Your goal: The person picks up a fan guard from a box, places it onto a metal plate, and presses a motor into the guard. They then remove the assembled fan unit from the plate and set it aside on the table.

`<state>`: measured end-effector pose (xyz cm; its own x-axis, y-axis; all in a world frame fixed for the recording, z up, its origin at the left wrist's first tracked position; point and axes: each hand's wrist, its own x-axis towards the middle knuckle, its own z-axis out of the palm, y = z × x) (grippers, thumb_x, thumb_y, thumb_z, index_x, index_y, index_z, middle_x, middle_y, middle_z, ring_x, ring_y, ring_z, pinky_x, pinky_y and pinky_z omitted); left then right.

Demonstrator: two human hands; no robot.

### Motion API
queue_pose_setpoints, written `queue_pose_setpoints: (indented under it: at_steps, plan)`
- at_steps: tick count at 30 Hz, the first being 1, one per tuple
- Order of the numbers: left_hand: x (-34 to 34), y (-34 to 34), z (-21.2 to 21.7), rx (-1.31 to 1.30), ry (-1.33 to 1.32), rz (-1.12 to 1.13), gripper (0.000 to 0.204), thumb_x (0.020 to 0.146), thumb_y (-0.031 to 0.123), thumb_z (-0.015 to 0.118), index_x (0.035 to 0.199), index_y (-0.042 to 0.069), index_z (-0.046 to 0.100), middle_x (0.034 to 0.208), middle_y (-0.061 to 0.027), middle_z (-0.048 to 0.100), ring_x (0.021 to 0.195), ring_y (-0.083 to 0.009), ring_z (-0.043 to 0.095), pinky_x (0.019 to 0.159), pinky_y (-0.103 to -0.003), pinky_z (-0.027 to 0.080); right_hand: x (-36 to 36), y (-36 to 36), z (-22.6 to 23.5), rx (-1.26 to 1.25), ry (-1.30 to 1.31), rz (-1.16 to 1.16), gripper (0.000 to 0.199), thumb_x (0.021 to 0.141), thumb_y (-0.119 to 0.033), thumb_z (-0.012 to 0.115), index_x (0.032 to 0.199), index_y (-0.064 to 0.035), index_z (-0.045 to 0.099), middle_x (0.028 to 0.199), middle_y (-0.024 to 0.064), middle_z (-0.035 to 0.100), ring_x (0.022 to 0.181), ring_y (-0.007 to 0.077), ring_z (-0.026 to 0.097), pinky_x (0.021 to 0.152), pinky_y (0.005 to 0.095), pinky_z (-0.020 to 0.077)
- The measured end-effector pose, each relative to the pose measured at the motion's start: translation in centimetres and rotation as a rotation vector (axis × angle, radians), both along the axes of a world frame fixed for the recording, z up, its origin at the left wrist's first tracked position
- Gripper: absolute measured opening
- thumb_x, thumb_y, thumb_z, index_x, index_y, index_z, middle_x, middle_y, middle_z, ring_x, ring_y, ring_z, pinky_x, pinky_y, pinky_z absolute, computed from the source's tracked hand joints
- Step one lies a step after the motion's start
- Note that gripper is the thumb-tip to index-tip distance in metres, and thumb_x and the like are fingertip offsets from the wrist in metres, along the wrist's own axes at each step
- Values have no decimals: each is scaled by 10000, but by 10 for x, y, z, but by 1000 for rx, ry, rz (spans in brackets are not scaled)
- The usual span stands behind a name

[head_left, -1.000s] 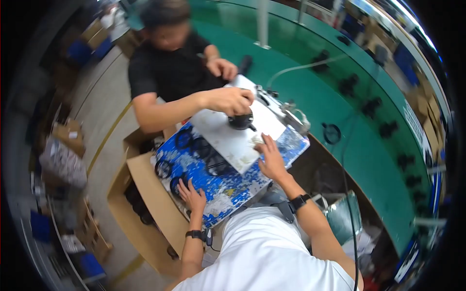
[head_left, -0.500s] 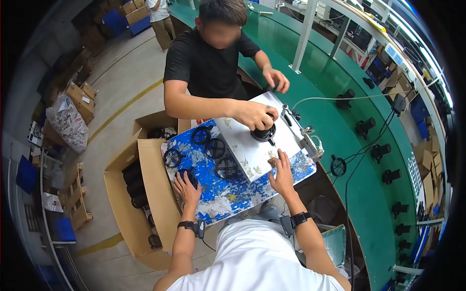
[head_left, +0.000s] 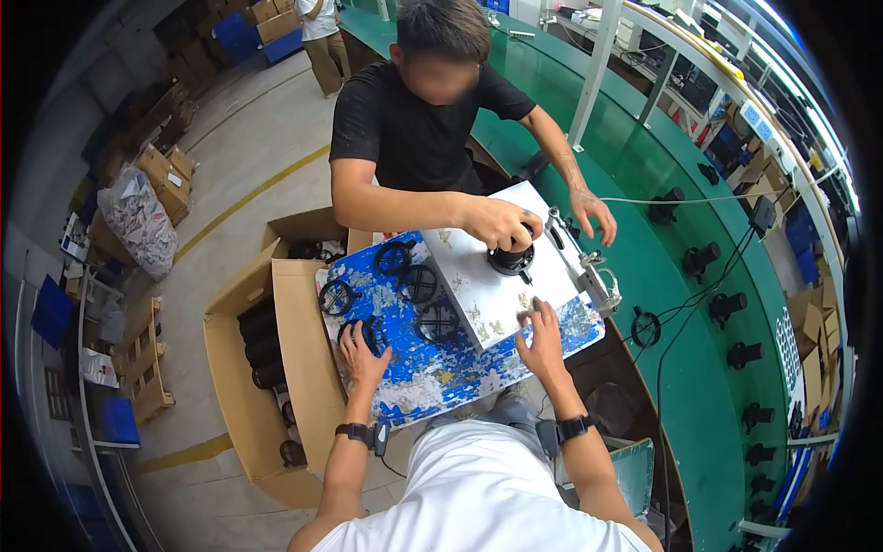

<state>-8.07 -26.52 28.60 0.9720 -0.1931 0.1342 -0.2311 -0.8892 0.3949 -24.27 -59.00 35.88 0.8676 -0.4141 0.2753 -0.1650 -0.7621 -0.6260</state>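
Observation:
My left hand point(head_left: 366, 362) rests fingers apart at a black ring-shaped part point(head_left: 371, 337) on the worn blue board point(head_left: 414, 396); its fingertips touch or overlap the ring's near side. My right hand point(head_left: 544, 348) lies with fingers stretched out at the near edge of a silver metal plate point(head_left: 469, 285), holding nothing. On that plate stands a round black part point(head_left: 509, 261), gripped from above by a co-worker's hand point(head_left: 501, 224). The co-worker's other hand point(head_left: 593, 216) hovers open beside a metal toggle clamp point(head_left: 600, 281).
Several black crosshair rings point(head_left: 418, 283) lie left of the plate. An open cardboard box point(head_left: 308, 368) with black cylinders stands at the left. Along the green bench point(head_left: 635, 414) at the right, several black parts point(head_left: 702, 258) stand in a row, with cables point(head_left: 664, 345) hanging nearby.
The co-worker's far hand has moved from the plate's back corner toward the clamp. My left fingers have spread and shifted slightly on the ring. The whole view has shifted a little.

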Motion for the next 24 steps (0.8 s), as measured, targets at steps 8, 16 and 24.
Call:
queue_pose_setpoints:
  at_steps: [8, 16, 24]
  plan:
    - [-43, -40, 115, -253, 142, -842, 974, 503, 184, 852, 1355, 26, 409, 1387, -205, 434, 1271, -377, 426, 1077, -434, 332, 8, 45, 30, 1090, 190, 195, 742, 781, -561, 706, 1187, 39, 544, 948, 161, 671, 803, 202, 676, 646, 319, 547]
    - [-71, -130, 184, -245, 71, -1273, 832, 627, 222, 850, 1334, 45, 449, 1385, -197, 424, 1283, -407, 395, 1058, -455, 333, -8, 39, 39, 833, 148, 323, 425, 752, -289, 726, 1005, 34, 613, 740, 135, 664, 617, 195, 652, 522, 319, 522]
    - [-25, -178, 133, -633, 1018, -982, 499, 945, 174, 562, 1369, 6, 359, 1183, -168, 549, 982, -246, 609, 823, -321, 505, -51, 20, 44, 1019, -454, -120, 521, 719, -238, 767, 1088, 34, 519, 807, 104, 648, 732, 169, 648, 638, 284, 516]
